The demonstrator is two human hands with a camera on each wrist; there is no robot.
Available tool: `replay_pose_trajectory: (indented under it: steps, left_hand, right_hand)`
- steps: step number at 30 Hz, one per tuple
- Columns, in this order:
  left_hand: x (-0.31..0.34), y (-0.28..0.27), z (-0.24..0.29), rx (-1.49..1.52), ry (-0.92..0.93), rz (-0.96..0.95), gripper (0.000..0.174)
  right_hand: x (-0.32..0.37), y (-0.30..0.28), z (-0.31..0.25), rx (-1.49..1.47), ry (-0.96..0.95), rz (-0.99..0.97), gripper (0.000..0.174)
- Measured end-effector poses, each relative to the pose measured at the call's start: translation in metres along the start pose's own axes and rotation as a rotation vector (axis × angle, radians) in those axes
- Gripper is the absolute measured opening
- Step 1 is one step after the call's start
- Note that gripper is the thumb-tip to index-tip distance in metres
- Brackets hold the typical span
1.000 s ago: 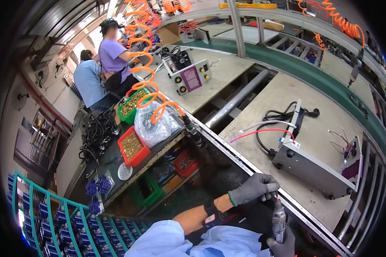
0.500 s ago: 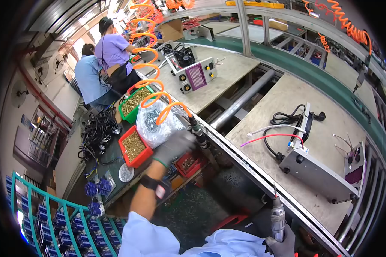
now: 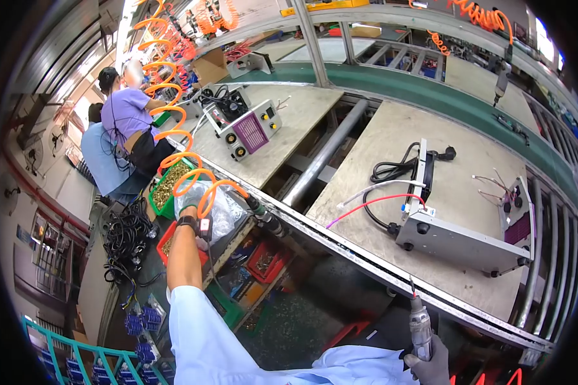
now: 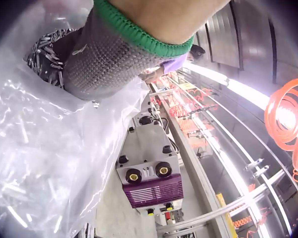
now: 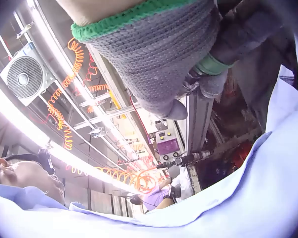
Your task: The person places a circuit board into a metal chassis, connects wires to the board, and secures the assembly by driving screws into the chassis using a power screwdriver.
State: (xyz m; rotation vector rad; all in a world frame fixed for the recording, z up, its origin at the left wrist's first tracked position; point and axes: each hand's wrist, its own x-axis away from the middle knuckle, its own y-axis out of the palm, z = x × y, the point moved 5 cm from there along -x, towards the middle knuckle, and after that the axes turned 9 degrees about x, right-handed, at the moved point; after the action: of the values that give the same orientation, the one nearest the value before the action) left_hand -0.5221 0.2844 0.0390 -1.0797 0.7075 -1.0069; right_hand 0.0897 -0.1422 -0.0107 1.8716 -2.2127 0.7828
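My gloved left hand [image 4: 102, 59] reaches into a clear plastic bag [image 3: 219, 215] of small metal fasteners [image 4: 48, 54]; its fingers are hidden among them. In the head view the forearm crosses a red bin [image 3: 165, 244] beside the bag. My gloved right hand [image 3: 433, 364] grips a powered screwdriver [image 3: 420, 327] at the table's front edge, bit pointing up. Beyond it, a grey metal housing [image 3: 465, 247] lies on a wooden board [image 3: 359, 240], with a black cable [image 3: 382, 171] and a red wire [image 3: 379, 204].
A green bin [image 3: 167, 186] of brass-coloured parts stands behind the bag. An orange coiled hose [image 3: 189, 156] hangs above it. Black cables [image 3: 128, 234] are heaped to the left. Another unit [image 3: 253, 131] sits on the farther board. Two people [image 3: 125, 112] are at the far left.
My left hand has gone from beside the screwdriver tip, across to the left and into the bag. My right hand keeps its grip on the screwdriver. The head view has shifted.
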Motion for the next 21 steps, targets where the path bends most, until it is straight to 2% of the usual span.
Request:
replay_pose_trajectory:
  steps: [5, 7, 9, 11, 14, 16, 18, 19, 21]
  left_hand:
    - [-0.008, 0.006, -0.033, 0.092, 0.027, 0.044, 0.039]
    - [-0.011, 0.008, -0.023, 0.051, 0.188, 0.050, 0.039]
    - [-0.013, 0.011, -0.004, -0.100, 0.448, 0.067, 0.030]
    - [-0.055, 0.035, -0.023, -0.342, 0.452, 0.035, 0.025]
    - [-0.036, 0.012, -0.006, -0.365, 0.486, 0.013, 0.021]
    - [-0.033, 0.004, -0.010, -0.237, 0.433, -0.030, 0.023]
    - [-0.027, -0.003, -0.008, -0.145, 0.394, -0.063, 0.023]
    - [-0.007, -0.013, 0.004, -0.010, 0.317, -0.085, 0.019]
    - [-0.008, -0.013, -0.007, 0.114, 0.290, -0.102, 0.018]
  right_hand:
    - [-0.003, 0.001, 0.006, 0.012, 0.045, -0.022, 0.048]
    - [-0.002, 0.000, -0.002, 0.009, 0.080, -0.041, 0.046]
    - [-0.004, -0.001, 0.002, 0.029, 0.036, -0.045, 0.044]
    - [-0.007, -0.003, 0.006, 0.060, 0.003, -0.050, 0.043]
    - [-0.011, -0.005, 0.010, 0.088, -0.036, -0.048, 0.041]
    - [-0.011, -0.006, 0.008, 0.070, -0.065, -0.037, 0.038]
    - [-0.010, -0.006, -0.001, 0.000, 0.025, -0.038, 0.036]
    - [-0.009, -0.007, -0.005, -0.035, 0.071, -0.036, 0.036]
    - [-0.008, -0.008, -0.003, -0.042, 0.056, -0.038, 0.037]
